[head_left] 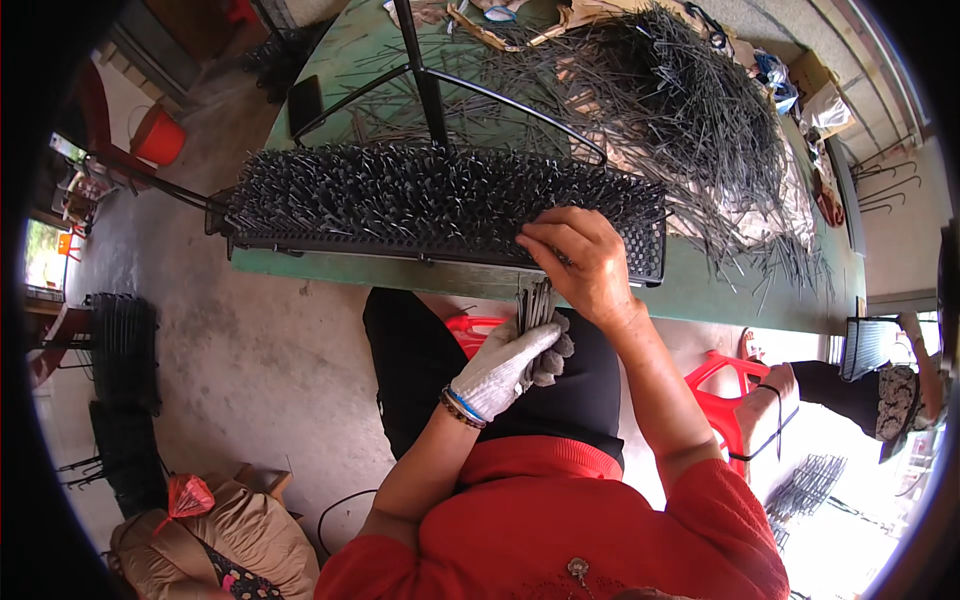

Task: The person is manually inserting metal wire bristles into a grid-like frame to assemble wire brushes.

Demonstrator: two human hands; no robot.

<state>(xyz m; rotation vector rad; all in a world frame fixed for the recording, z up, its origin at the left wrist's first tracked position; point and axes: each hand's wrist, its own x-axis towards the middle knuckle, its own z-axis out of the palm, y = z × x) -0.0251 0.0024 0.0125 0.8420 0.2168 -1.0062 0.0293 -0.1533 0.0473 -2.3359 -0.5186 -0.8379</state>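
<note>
A gloved left hand (512, 362) of mine is wrapped round a bundle of thin black metal rods (535, 303), their ends sticking up above the fingers. Bare and pinched, my right hand (585, 262) is at the front edge of a long black perforated rack (648, 250). Whatever sits between its fingertips is too small to make out. Densely packed upright dark rods (390, 198) with bent, shiny tips fill most of the rack. At its right end, some holes show without rods. The rack lies along the table's near edge, just beyond my hands.
A green table (760, 300) carries a large heap of loose rods (700, 100) at the far right. A black metal frame (432, 100) rises behind the rack. A phone-like dark slab (305, 105) lies at left. Another person (850, 400) is at right, beside a red stool (722, 395).
</note>
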